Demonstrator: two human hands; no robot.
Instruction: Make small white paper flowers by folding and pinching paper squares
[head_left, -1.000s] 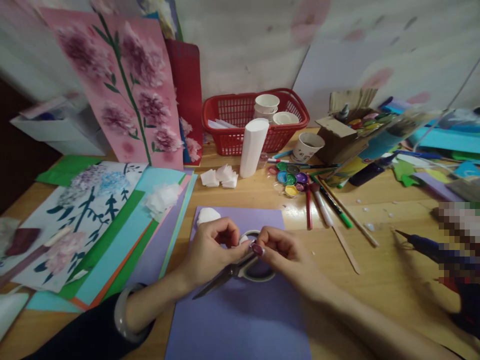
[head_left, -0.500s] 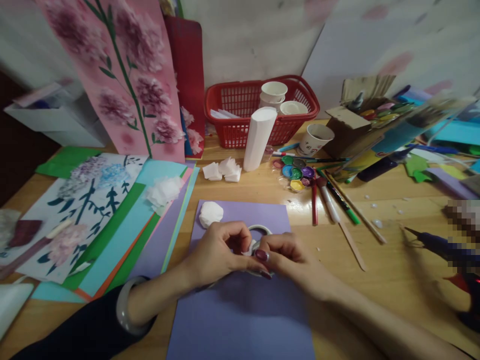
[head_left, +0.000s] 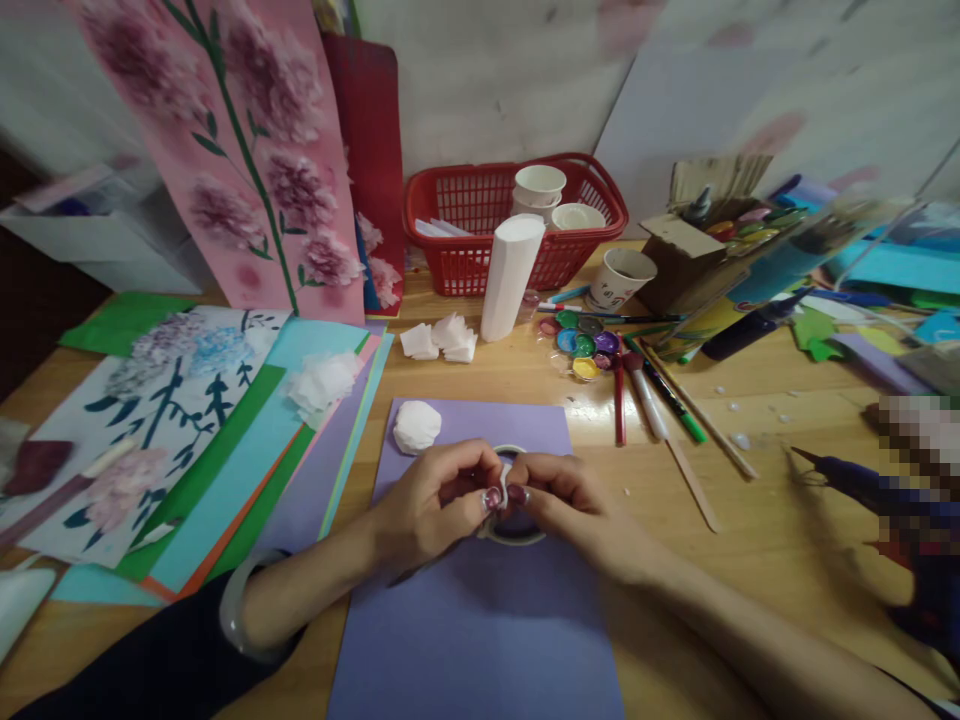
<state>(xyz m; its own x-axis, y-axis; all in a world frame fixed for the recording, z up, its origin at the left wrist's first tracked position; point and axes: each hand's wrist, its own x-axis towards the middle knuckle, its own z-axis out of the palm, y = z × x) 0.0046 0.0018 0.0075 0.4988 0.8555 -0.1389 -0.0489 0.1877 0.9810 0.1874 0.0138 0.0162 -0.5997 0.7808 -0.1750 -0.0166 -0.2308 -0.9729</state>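
Between the fingertips of both hands is a small piece of white tissue paper (head_left: 504,484), pinched and partly hidden. My left hand (head_left: 442,500) is closed on its left side, thumb against the forefinger. My right hand (head_left: 577,510) pinches it from the right. Just beneath the fingers, a roll of tape (head_left: 517,540) lies flat on a purple sheet of paper (head_left: 480,630), its ring partly covered by the hands. A round white wad of paper (head_left: 417,427) rests on the sheet's upper left corner.
Behind the sheet lie folded white tissue pieces (head_left: 441,338) and a standing white paper roll (head_left: 513,280). A red basket (head_left: 457,255) holds paper cups. Paint pots (head_left: 585,343), brushes and pens lie right of centre. A glue gun (head_left: 847,480) is at far right; coloured papers (head_left: 225,480) spread left.
Both hands have turned slightly, so the thumbs now meet upright at the white tissue paper. More of the tape roll shows below them. The view has shifted a little.
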